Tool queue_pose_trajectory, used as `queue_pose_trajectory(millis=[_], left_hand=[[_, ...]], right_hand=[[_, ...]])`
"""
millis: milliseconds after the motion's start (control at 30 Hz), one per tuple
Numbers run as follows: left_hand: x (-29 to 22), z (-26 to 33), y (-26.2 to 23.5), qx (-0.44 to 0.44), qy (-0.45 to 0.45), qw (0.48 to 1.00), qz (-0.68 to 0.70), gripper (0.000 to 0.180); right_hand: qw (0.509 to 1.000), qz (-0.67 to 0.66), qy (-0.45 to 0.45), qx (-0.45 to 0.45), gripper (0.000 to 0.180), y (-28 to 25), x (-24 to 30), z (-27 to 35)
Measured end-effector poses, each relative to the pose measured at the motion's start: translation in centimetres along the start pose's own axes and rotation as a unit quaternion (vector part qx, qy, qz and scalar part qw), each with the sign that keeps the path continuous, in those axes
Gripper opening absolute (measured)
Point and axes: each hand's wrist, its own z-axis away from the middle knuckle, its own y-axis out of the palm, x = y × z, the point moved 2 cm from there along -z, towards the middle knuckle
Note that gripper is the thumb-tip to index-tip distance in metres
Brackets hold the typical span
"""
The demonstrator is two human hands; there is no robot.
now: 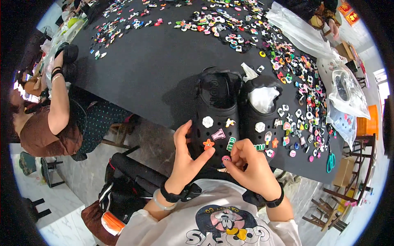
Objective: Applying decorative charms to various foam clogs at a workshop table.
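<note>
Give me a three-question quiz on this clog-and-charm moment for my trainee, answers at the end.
1. True or false: the right hand pinches a pink charm at the toe of the left clog.
2. Which clog has white stuffing inside? A) left clog B) right clog
3. What colour is the star charm beside the left hand?

Key: 1 true; 2 B; 3 orange.
</note>
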Motion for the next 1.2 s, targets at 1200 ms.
queue_pose_trajectory(millis=[1200], left_hand=[[-0.4,0.5,0.7,0.055,-0.048,0.987,0.143,0.079]], right_hand=[[0.998,0.042,-0.055,-0.002,0.031,1.6,-0.1,-0.7]])
